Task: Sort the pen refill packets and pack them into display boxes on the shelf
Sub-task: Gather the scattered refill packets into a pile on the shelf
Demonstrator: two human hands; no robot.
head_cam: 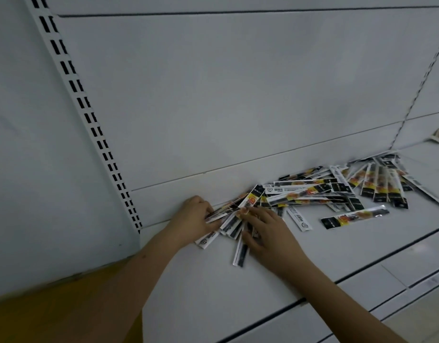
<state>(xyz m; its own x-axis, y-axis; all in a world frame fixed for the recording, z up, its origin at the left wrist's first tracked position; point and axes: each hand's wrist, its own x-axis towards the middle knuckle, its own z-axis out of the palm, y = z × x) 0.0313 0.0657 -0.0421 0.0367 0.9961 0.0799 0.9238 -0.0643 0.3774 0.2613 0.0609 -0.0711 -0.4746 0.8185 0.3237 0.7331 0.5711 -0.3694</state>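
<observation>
White metal shelving with a slotted upright forms the setting. A small bundle of pen refill packets is pinched under the curled fingers of the left hand, seemingly to keep the gathered ones together, though blur hides the exact grip. The right hand is laid on packets beside it, fingers bent over them, probably squaring them. Beyond the fingertips, a loose heap of narrow black, white and yellow sleeves is spread across the shelf. No display box is clearly seen.
</observation>
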